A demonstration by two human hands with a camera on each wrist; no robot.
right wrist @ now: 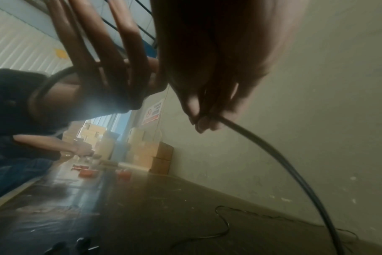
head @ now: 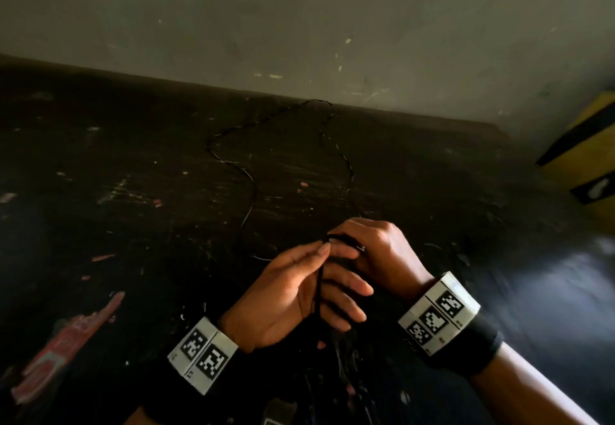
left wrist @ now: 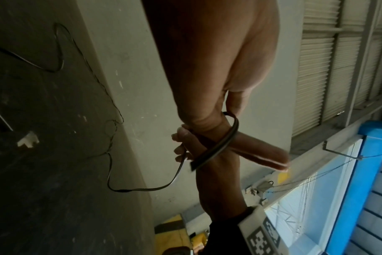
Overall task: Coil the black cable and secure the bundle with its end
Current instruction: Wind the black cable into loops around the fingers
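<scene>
Head view, nearest the wearer: two wrists, each carrying a white block printed with black-and-white square markers [head: 203, 354] over a black cuff. Just beyond the markers, the left hand [head: 293, 298] lies palm up with its four fingers [head: 346, 286] straight and slightly spread, pointing toward the right hand [head: 379, 251]. The left thumb [head: 312, 250] presses the black cable [head: 318, 291] against the forefinger, pinching it; from that pinch one strand runs down across the left palm toward the wrist.

In the left wrist view the cable [left wrist: 220, 146] forms one small loop around the left fingers, its cut end lying just beside the loop. The right hand, touching the left fingertips, has its fingers curled, and in the right wrist view its fingertips [right wrist: 204, 123] pinch the cable [right wrist: 273, 151], which leaves them in a downward arc.

Beyond both hands, the loose remainder of the cable [head: 248, 176] snakes in wide bends over the dark, scratched floor [head: 133, 165], reaching the foot of the grey wall [head: 299, 25]. To the right of the cable's far bend, against the wall, stands a yellow object with black stripes [head: 585, 158]. A reddish paint smear [head: 66, 341] marks the floor left of the left wrist.
</scene>
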